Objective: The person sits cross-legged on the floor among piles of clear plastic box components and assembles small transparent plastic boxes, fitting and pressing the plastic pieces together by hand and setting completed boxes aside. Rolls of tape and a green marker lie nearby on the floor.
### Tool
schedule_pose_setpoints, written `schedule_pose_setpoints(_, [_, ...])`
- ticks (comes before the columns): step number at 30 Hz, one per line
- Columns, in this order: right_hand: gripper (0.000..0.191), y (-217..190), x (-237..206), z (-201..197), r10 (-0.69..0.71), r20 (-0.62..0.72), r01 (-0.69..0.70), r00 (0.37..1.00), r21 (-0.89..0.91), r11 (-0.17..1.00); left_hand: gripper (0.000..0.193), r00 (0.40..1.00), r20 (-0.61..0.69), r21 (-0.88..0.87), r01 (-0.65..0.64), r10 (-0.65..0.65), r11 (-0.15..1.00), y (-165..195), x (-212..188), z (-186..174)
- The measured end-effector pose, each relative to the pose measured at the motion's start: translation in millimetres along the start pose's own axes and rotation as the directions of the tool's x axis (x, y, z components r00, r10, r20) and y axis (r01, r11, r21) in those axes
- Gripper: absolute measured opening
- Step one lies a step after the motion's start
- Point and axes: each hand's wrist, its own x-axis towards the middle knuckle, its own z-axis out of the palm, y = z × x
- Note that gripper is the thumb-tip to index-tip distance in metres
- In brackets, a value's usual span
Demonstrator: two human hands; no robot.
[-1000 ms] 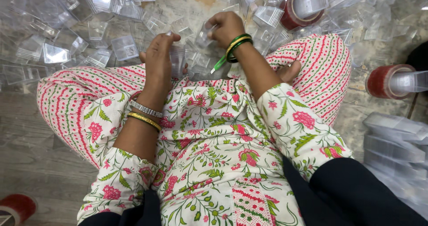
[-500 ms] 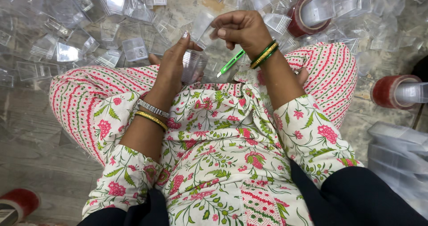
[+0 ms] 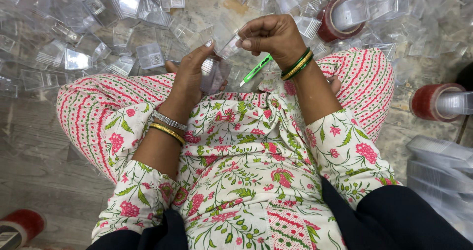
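Observation:
I sit cross-legged on the floor in a floral tunic and striped trousers. My left hand (image 3: 189, 77) grips a small stack of clear plastic cups (image 3: 213, 76) over my lap. Just above it, my right hand (image 3: 271, 35) pinches the rim of another clear plastic cup (image 3: 227, 44) between thumb and fingers. Under my right wrist a green-handled cutter (image 3: 256, 70) lies on my knee. Green and gold bangles ring the right wrist; a silver and a gold bangle ring the left.
A heap of loose clear plastic cups (image 3: 123, 23) covers the floor ahead. Red tape rolls stand at the upper right (image 3: 331, 19), the right (image 3: 433, 102) and the lower left corner (image 3: 22, 225). Stacked clear containers (image 3: 438, 161) sit at the right.
Both hands have drawn back from the heap toward my lap. My right hand has lifted a clear cup and now holds it just above the stack in my left hand.

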Motion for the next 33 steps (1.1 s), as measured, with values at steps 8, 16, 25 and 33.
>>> schedule_pose_setpoints(8, [0.008,24.1,-5.0,-30.5,-0.145,-0.262,0.166,0.954,0.061,0.984,0.035,0.999,0.038,0.005,0.006,-0.006,1.0,2.9,-7.1,2.0])
schedule_pose_setpoints(16, [0.01,37.5,-32.6,-194.1,-0.718,-0.625,-0.315,0.306,-0.778,0.544,0.031,0.996,0.08,0.05,-0.034,0.03,0.998,3.8,-7.9,3.5])
schedule_pose_setpoints(25, [0.015,-5.5,-30.4,-116.7,-0.539,-0.58,-0.221,0.611,-0.779,0.587,0.027,0.989,0.129,0.083,-0.09,0.079,0.993,-0.2,-6.4,-2.0])
schedule_pose_setpoints(33, [0.025,-37.4,-12.8,21.8,0.167,-0.181,-0.222,0.969,-0.352,0.909,0.023,0.985,0.111,0.154,-0.145,0.128,0.977,-3.9,-4.0,-4.2])
